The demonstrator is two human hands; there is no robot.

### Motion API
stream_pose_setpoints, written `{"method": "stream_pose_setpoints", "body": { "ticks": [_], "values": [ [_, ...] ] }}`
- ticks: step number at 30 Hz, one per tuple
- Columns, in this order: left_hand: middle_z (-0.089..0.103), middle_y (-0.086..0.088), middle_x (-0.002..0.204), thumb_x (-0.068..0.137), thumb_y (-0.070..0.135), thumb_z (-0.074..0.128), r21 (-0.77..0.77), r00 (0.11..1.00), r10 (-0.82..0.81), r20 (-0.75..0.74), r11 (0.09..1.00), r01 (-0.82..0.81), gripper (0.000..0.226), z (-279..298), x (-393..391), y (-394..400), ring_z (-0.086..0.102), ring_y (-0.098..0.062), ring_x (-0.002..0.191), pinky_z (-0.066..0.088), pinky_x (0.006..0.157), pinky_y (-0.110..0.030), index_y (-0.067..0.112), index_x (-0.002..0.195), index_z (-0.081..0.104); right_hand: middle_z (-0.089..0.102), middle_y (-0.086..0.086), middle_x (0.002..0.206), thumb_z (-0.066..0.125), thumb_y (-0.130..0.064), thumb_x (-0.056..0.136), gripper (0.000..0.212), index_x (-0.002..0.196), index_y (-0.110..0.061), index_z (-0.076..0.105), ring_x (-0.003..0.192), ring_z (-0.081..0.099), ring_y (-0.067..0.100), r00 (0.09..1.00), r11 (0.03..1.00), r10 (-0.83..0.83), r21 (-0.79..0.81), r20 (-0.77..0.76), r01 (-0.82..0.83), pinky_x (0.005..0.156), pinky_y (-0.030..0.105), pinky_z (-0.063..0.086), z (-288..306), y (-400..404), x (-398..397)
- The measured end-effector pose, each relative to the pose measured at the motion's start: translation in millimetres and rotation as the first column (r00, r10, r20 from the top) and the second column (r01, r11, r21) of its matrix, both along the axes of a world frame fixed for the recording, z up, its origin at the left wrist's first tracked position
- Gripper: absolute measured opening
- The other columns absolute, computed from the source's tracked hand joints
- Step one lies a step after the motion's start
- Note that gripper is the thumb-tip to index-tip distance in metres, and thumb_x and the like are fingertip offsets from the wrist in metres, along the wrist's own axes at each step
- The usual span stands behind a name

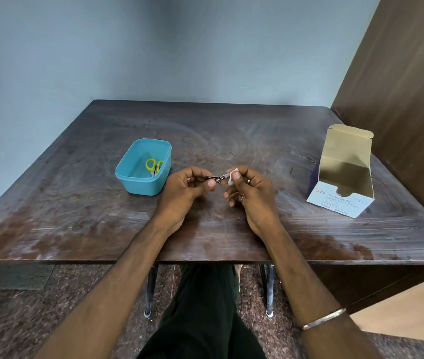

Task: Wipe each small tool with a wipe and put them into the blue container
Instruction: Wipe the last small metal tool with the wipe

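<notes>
Above the middle of the dark wooden table [76, 216], my left hand [187, 187] grips a small metal nail clipper [217, 178] by one end. My right hand [249, 190] pinches a small white wipe [231, 176] around the clipper's other end, thumb and forefinger closed on it. The blue container [138, 187] stands just left of my left hand. A small pair of scissors with yellow handles [153, 165] lies inside it.
An open white alcohol swab box [340, 203] with its lid flap up stands at the right side of the table. A brown wall panel rises behind it. The table's front edge is near my forearms.
</notes>
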State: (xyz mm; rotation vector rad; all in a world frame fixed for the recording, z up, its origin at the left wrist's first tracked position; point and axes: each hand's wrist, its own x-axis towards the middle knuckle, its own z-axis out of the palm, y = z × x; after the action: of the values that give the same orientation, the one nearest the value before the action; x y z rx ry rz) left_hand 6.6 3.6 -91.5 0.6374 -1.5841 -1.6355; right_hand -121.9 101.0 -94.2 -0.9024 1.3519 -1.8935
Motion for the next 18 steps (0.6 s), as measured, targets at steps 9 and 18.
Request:
{"method": "stream_pose_setpoints", "body": {
  "ticks": [9, 18],
  "values": [
    [0.071, -0.001, 0.075, 0.071, 0.004, 0.072, 0.259, 0.975, -0.008, -0.222, 0.963, 0.067, 0.045, 8.2, 5.9, -3.6, 0.070, -0.014, 0.076, 0.053, 0.062, -0.024, 0.012, 0.112, 0.055, 0.072, 0.005, 0.074, 0.059, -0.002, 0.098, 0.016, 0.093, -0.012, 0.071, 0.055, 0.058, 0.016, 0.992, 0.998, 0.018, 0.055, -0.124, -0.011, 0.048, 0.026, 0.046, -1.3, -1.3, 2.3],
    [0.064, 0.002, 0.082, 0.088, 0.004, 0.063, 0.160, 0.985, 0.002, -0.171, 0.987, 0.025, 0.030, -0.1, 6.9, -7.2, 0.061, -0.010, 0.077, 0.054, 0.062, -0.025, 0.013, 0.117, 0.067, 0.071, 0.010, 0.083, 0.060, -0.002, 0.097, 0.008, 0.097, -0.008, 0.064, 0.061, 0.059, 0.014, 0.995, 0.996, -0.089, 0.008, 0.038, 0.089, 0.048, 0.026, 0.045, 2.0, -2.9, 1.9]
  ]
}}
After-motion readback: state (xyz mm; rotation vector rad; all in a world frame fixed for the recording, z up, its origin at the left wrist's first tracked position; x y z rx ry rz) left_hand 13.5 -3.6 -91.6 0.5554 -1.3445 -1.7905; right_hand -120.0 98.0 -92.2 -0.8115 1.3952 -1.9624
